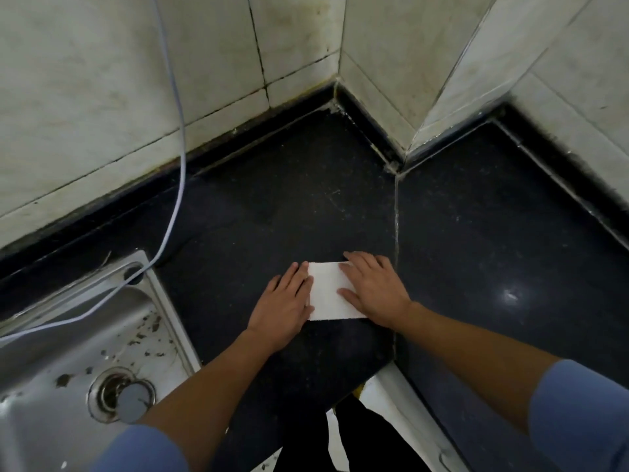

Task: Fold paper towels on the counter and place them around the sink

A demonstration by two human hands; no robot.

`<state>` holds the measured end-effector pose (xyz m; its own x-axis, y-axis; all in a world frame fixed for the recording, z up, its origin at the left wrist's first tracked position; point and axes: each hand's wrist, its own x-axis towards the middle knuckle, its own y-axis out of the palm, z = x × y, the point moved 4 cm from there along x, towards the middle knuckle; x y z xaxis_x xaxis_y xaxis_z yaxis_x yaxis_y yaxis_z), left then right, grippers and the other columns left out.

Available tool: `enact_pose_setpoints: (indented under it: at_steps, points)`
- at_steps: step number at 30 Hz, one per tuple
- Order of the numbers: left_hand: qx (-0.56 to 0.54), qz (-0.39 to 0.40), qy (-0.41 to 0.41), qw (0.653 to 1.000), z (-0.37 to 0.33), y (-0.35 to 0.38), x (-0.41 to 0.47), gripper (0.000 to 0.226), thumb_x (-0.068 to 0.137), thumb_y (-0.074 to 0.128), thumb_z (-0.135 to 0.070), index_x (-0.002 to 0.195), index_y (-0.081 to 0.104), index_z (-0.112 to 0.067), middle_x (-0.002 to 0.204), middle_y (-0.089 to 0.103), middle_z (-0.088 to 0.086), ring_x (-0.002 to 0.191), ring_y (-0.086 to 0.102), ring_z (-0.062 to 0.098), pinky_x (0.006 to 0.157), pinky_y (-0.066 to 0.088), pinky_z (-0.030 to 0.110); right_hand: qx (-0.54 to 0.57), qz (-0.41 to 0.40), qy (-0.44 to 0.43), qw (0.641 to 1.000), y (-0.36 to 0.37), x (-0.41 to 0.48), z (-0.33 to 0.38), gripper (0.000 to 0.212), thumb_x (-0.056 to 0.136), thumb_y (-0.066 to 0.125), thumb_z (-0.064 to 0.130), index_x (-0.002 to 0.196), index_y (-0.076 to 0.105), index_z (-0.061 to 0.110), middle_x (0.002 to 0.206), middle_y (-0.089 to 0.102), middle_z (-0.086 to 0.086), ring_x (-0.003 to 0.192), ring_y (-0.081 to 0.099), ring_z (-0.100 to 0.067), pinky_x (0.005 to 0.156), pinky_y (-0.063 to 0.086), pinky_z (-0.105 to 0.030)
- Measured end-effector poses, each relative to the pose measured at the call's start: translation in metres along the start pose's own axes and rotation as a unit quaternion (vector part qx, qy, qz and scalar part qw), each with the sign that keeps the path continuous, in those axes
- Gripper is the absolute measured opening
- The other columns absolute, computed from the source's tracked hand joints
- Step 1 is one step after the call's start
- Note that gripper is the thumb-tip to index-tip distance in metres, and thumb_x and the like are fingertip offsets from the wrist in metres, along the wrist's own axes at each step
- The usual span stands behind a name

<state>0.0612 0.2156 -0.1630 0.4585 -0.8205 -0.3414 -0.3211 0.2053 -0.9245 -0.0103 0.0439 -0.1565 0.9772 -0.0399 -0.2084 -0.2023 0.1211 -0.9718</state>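
A white folded paper towel (328, 291) lies flat on the dark counter (279, 206), right of the steel sink (68, 335). My left hand (284, 304) lies flat with straight fingers pressing the towel's left edge. My right hand (374, 289) lies flat too, its fingers spread over the towel's right part and hiding that edge. The sink's drain (121, 396) shows at the lower left, and the basin is speckled with dark bits.
A pale thin hose (177, 185) hangs down the tiled wall (136, 80) and runs into the sink. The counter wraps round a tiled corner pillar (408, 80). A seam (396, 233) crosses the counter just right of my right hand. The counter's front edge (394, 373) is near my body.
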Motion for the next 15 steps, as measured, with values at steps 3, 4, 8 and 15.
enact_pose_setpoints:
  at_steps: [3, 4, 8, 15]
  points:
    - [-0.039, -0.032, -0.054, 0.997, 0.004, -0.01, -0.015, 0.054, 0.098, 0.044, -0.035, 0.145, 0.034, -0.012, 0.158, 0.019, 0.008, 0.146, 0.017, 0.025, 0.113, 0.026, 0.042, 0.057, 0.089, 0.016, 0.994, -0.013, 0.036, 0.007, 0.059, 0.09, 0.054, 0.047, 0.139, 0.041, 0.017, 0.134, 0.048, -0.007, 0.121, 0.045, -0.027, 0.095, 0.039, -0.041]
    - [-0.041, -0.035, -0.07, 0.996, 0.006, -0.012, -0.021, 0.052, 0.097, 0.046, -0.035, 0.143, 0.037, -0.013, 0.157, 0.021, 0.008, 0.145, 0.019, 0.025, 0.113, 0.026, 0.042, 0.053, 0.123, 0.028, 0.991, -0.015, 0.046, 0.009, 0.06, 0.088, 0.058, 0.045, 0.138, 0.04, 0.017, 0.129, 0.051, -0.008, 0.117, 0.048, -0.027, 0.092, 0.04, -0.04]
    - [-0.049, -0.06, -0.135, 0.988, 0.012, -0.02, -0.05, 0.048, 0.094, 0.052, -0.031, 0.138, 0.046, -0.013, 0.154, 0.03, 0.009, 0.142, 0.027, 0.027, 0.111, 0.029, 0.041, 0.102, 0.205, 0.058, 0.972, -0.008, 0.063, 0.014, 0.039, 0.086, 0.062, 0.028, 0.121, 0.05, 0.014, 0.113, 0.061, -0.01, 0.098, 0.06, -0.027, 0.072, 0.043, -0.033]
    - [-0.024, -0.074, -0.18, 0.981, 0.026, -0.043, -0.083, 0.041, 0.094, 0.05, -0.033, 0.132, 0.051, -0.017, 0.142, 0.043, 0.006, 0.128, 0.041, 0.023, 0.103, 0.036, 0.037, 0.19, 0.169, 0.06, 0.965, -0.035, 0.038, 0.016, 0.01, 0.083, 0.063, 0.024, 0.088, 0.055, 0.02, 0.092, 0.061, -0.002, 0.08, 0.058, -0.021, 0.061, 0.042, -0.031]
